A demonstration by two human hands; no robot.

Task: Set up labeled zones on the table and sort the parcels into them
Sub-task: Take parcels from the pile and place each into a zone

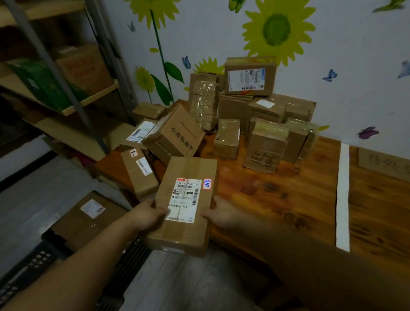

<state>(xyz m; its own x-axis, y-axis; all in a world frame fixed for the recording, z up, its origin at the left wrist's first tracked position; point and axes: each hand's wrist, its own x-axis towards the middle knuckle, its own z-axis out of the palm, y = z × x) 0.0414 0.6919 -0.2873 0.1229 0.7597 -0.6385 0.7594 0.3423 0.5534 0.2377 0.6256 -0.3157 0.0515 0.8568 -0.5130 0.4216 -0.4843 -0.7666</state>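
Gripping the parcel (185, 203), your left hand (148, 214) and right hand (221, 213) clasp its sides over the tabletop's (283, 199) near edge.

Agreed. Read its sticker (207, 184) before you choose a zone by the tape strip (343, 196); avoid the pile (256, 120).

— What is seen behind the table (283, 199)?
— A white wall (217, 32), decorated with sunflowers (277, 26) and butterflies (329, 75).
— And at the left edge?
— A shelf (95, 95) is set; grey floor (181, 285) is laid below. The light is dim.
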